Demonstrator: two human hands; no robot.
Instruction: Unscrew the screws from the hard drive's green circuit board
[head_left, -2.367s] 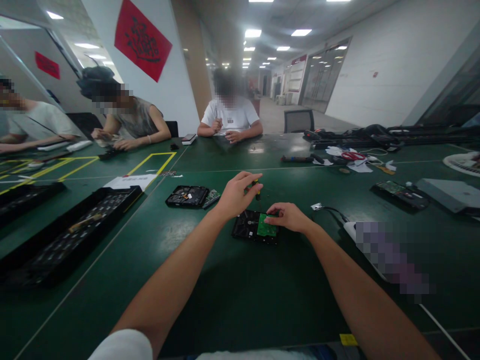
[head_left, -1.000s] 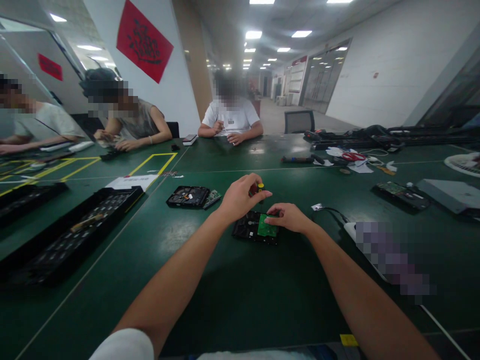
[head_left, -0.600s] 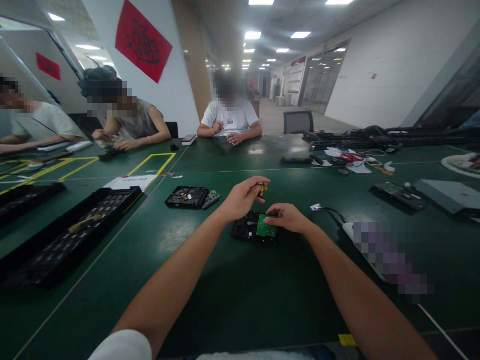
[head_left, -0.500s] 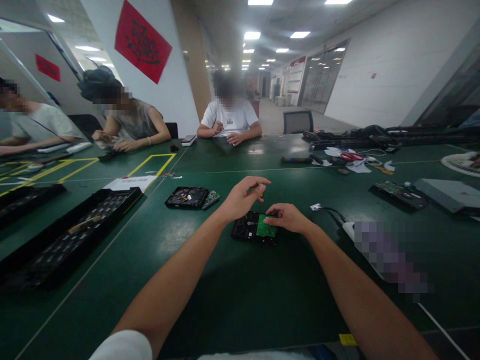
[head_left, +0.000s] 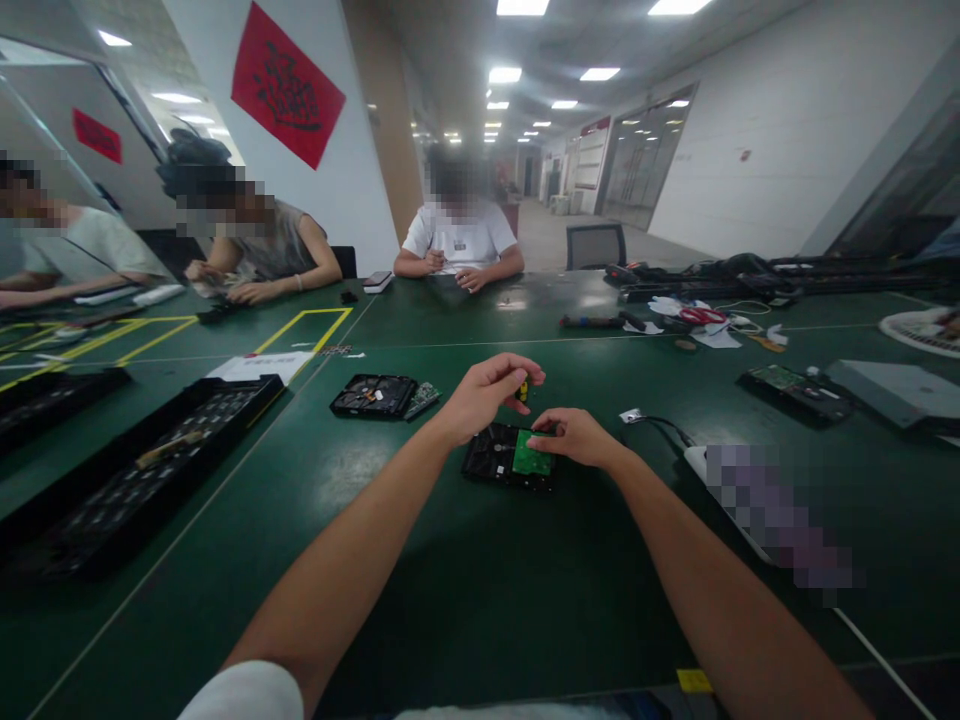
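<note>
A black hard drive [head_left: 487,465] lies flat on the green table in front of me, its green circuit board [head_left: 531,458] facing up. My right hand [head_left: 574,435] grips the drive's far right edge, thumb on the board. Over the drive's far side, my left hand [head_left: 491,392] has its fingers curled around a small yellow-and-black screwdriver [head_left: 523,389]. Only part of its handle shows; the tip is hidden.
Left of my hands lie another hard drive [head_left: 373,395], a loose circuit board [head_left: 424,399] and a long black tray [head_left: 150,470]. To the right are a third drive [head_left: 795,388], a grey box [head_left: 900,390] and a cabled white device [head_left: 697,458]. Several people sit across the table.
The fingers of my left hand have shifted slightly, and more of the yellow-and-black handle shows beneath them. My right hand and the hard drive stay in place.
</note>
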